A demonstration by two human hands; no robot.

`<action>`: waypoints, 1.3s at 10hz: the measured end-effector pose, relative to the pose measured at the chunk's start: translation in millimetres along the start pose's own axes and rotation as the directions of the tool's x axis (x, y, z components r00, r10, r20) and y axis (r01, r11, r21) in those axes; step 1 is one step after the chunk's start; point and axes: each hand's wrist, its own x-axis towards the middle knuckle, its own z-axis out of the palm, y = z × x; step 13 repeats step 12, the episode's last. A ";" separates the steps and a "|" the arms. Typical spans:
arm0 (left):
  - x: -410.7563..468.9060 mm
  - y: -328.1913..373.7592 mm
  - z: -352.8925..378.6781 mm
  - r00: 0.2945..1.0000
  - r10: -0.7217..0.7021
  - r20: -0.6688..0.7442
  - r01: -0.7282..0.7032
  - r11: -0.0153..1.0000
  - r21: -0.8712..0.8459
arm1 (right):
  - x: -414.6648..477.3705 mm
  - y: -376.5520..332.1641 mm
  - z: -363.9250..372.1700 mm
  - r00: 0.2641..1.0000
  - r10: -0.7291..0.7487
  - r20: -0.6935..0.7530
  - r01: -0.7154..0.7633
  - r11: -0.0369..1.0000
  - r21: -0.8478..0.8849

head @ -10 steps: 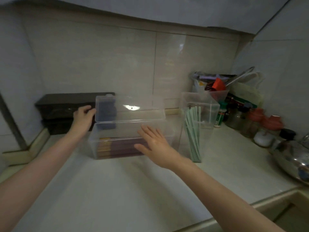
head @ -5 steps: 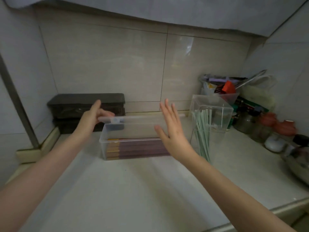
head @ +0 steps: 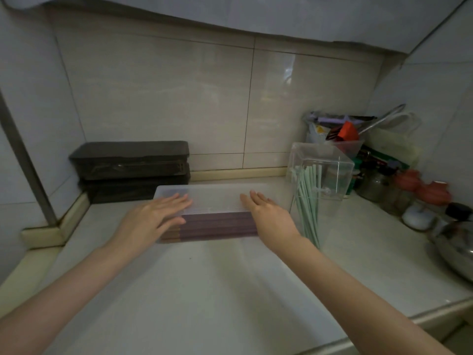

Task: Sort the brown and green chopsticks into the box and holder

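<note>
No text, label, brand or number can be read here: the packets (head: 318, 129) crowded at the back right of the table (head: 204, 290) carry patches of coloured print, but it is too small and blurred to make out.

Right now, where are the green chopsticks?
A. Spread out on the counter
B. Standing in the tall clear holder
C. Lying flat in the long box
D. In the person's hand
B: the green chopsticks stand leaning inside the tall clear holder, to the right of the long box, which holds only brown ones.
</note>
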 end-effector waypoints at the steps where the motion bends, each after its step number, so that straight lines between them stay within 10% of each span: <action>1: -2.0 -2.8 3.5 1.000 -0.004 -0.005 0.004 1.000 0.019 | -0.2 0.8 0.8 0.998 0.007 -0.067 -0.010 0.999 -0.045; 8: -7.6 12.5 11.7 1.000 -0.022 0.003 0.022 0.990 0.143 | -9.4 8.8 24.7 0.979 -0.062 -0.195 0.099 0.978 0.183; 11: -30.3 99.8 32.8 0.959 0.283 -0.025 -0.284 0.953 -0.108 | -68.8 0.3 51.9 0.961 -0.099 -0.260 0.214 0.858 0.467; 13: -27.5 118.5 40.9 0.966 0.258 0.014 -0.246 0.937 -0.246 | -83.9 12.1 52.0 0.973 -0.094 -0.209 0.193 0.826 0.529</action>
